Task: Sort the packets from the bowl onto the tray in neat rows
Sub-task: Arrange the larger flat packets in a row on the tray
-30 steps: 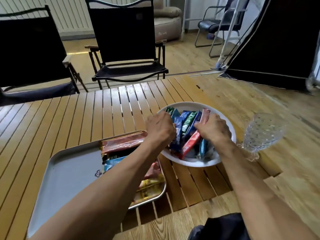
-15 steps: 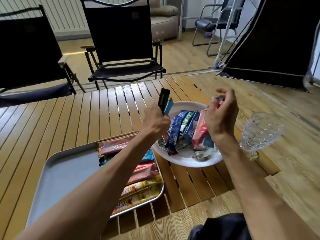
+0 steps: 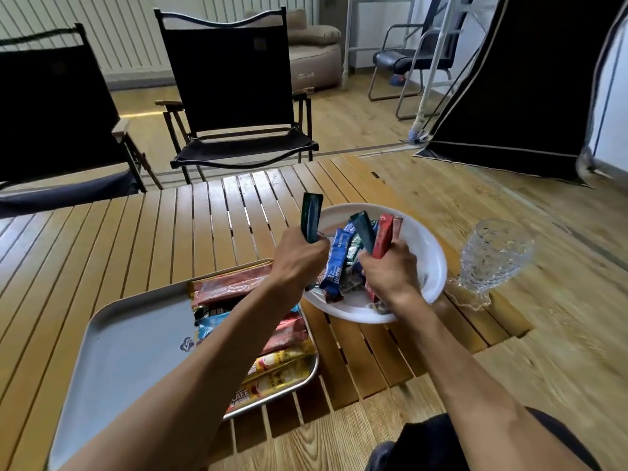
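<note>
A white bowl [image 3: 428,246] on the slatted table holds several stick packets, among them a blue one [image 3: 334,266]. My left hand [image 3: 299,260] grips a dark green packet [image 3: 311,217] upright at the bowl's left rim. My right hand [image 3: 390,270] is over the bowl and holds a teal packet [image 3: 363,231] and a red packet [image 3: 382,236] upright. To the left lies a grey metal tray [image 3: 129,338], with a row of red, blue and yellow packets [image 3: 231,287] along its right side, partly hidden by my left forearm.
A clear textured glass [image 3: 492,256] stands just right of the bowl. The wooden slatted table [image 3: 119,243] has a stepped edge at the right front. Two dark folding chairs [image 3: 234,93] stand beyond the table's far edge.
Both hands went into the bowl and came up with packets. My right hand has since dropped back over the bowl with two packets; my left still holds the green one up.
</note>
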`<action>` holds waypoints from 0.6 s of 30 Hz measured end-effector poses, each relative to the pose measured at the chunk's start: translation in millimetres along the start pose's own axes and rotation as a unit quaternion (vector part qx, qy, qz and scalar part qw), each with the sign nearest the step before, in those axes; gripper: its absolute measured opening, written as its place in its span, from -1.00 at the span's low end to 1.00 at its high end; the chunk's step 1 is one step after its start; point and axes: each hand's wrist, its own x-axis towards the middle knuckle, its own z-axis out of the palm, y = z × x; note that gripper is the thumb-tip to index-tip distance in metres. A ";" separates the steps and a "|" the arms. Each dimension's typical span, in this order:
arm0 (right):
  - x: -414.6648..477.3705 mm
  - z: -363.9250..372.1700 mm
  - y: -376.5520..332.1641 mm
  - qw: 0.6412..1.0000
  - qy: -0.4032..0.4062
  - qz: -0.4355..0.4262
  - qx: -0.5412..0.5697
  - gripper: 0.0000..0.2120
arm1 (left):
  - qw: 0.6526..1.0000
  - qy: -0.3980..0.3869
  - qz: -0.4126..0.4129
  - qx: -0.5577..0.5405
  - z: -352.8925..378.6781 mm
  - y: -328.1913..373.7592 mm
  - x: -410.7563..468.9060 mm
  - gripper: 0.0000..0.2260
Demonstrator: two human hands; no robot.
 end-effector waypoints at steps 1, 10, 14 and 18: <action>-1.5 -2.4 -2.4 1.000 0.014 -0.014 -0.001 -0.62 | 1.000 -0.001 -0.001 -0.015 -1.4 2.4 -3.6 -0.87; -19.9 7.8 -35.5 0.957 -0.103 -0.065 -0.262 -0.49 | 0.992 0.067 -0.011 -0.103 -65.5 -9.3 -50.2 -0.87; -14.8 7.9 -45.5 0.974 -0.105 -0.043 -0.195 -0.60 | 0.992 0.063 -0.039 -0.101 -94.7 -31.1 -68.8 -0.88; -29.5 -2.5 -58.4 0.990 -0.096 -0.020 0.099 -0.71 | 0.991 0.038 -0.049 -0.116 -110.1 -51.5 -86.0 -0.92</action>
